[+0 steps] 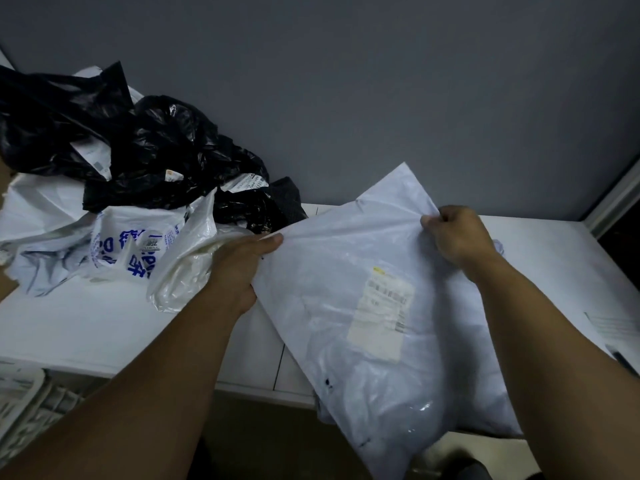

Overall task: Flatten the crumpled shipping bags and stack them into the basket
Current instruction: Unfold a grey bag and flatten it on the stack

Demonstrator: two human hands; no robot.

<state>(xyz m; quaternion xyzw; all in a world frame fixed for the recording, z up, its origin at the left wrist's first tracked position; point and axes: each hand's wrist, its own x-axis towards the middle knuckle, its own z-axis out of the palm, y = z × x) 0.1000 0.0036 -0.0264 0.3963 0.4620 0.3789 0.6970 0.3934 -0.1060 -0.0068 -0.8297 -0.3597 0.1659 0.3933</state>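
- Filling the far side of the scene, a plain grey-blue wall [381, 81] stands behind everything
- A white surface [86, 323] runs left to right under the wall, with its near edge showing between the two forearms
- A large white shipping bag [329, 306] is held over the right part of the surface, stretched between both hands and tilted, with one corner pointing far toward the wall and its lower end hanging past the near edge of the surface
- A heap of crumpled black bags [138, 143] lies at the far left of the surface, against the wall, with small white labels showing among the folds
- A crumpled white bag with blue print [131, 251] lies just near of the black heap, touching it
- A translucent whitish bag [183, 271] lies beside the printed one, right up against the left wrist
- A white slatted basket [31, 403] shows in part at the near left corner, lower than the surface; what it holds cannot be made out
- The left grip [242, 268] is clamped on the left edge of the large white bag, thumb on top of the plastic and fingers hidden beneath
- The right grip [457, 237] is clamped on the bag's far right edge, fingers curled and pinching the plastic
- A pale shipping label [381, 310] with blurred barcodes is stuck to the face of the held bag, between the two hands
- A sheet of paper [616, 327] lies at the right edge of the surface, partly out of view
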